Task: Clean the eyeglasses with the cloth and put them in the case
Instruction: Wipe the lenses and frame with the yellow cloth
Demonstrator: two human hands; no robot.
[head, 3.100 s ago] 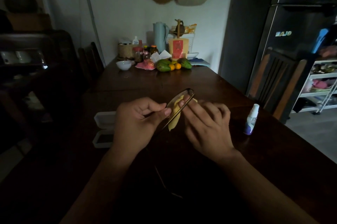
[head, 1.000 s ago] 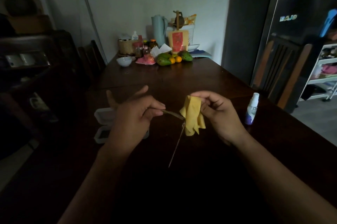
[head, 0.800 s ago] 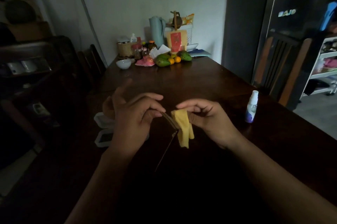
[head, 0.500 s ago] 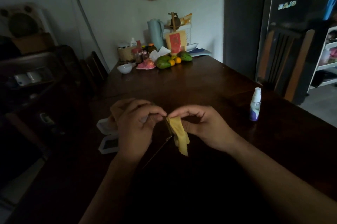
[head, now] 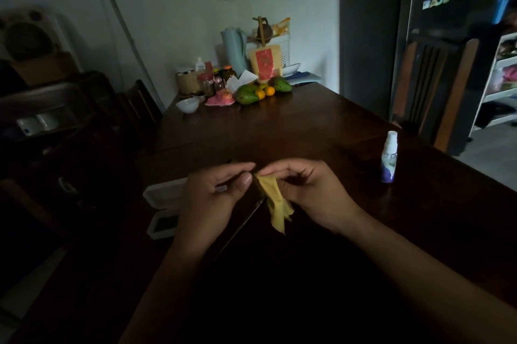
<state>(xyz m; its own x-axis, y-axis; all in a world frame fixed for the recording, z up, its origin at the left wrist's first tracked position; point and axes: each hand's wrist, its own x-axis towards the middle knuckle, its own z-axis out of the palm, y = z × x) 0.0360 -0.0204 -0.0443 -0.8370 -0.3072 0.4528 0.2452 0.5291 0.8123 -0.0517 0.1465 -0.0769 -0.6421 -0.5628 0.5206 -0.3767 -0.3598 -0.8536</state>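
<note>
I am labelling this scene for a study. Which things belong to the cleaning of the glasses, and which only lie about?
In use: eyeglasses, yellow cloth, open case, left hand, right hand.
Lying about: spray bottle, fruit, white bowl, jug.

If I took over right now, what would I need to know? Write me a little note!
Left hand: shut on the eyeglasses, which are mostly hidden; one thin temple arm sticks out down toward you.
Right hand: shut on the yellow cloth, pinching it against the glasses beside the left fingertips.
Case: white, lying open on the dark table, just left of the left hand, partly behind it.
Spray bottle: standing upright to the right, untouched.
Done: wiping is under way. It is too dim to tell how clean the lenses are.
Left: finish wiping, fold the glasses, lay them in the case.
</note>
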